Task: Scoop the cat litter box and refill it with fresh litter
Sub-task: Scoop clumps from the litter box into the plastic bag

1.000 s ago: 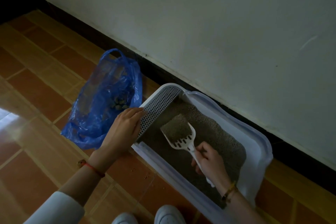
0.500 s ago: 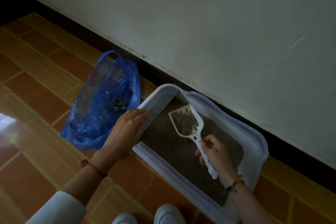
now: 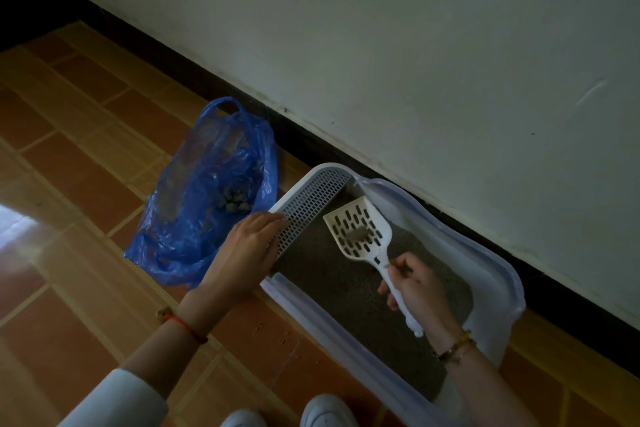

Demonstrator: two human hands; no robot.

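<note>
A white litter box (image 3: pixel 498 274) lies on the floor along the wall, filled with grey-brown litter (image 3: pixel 332 284). My right hand (image 3: pixel 415 288) grips the handle of a white slotted scoop (image 3: pixel 360 229), held above the litter near the box's far end. A small clump sits in the scoop's bowl; most slots are bare. My left hand (image 3: pixel 246 250) rests with straight fingers on the grated step (image 3: pixel 308 204) at the box's left end. An open blue plastic bag (image 3: pixel 207 194) holding several clumps lies left of the box.
The pale wall (image 3: pixel 415 45) and its dark baseboard (image 3: pixel 311 146) run right behind the box. Brown tiled floor (image 3: pixel 69 184) stretches to the left and front, with a few spilled litter grains by the box's near side. My white shoes (image 3: pixel 325 409) show at the bottom edge.
The scoop rose out of the litter with a heaped load. The loose grains then fell through the slots, leaving one small clump. My left hand stayed on the grated step.
</note>
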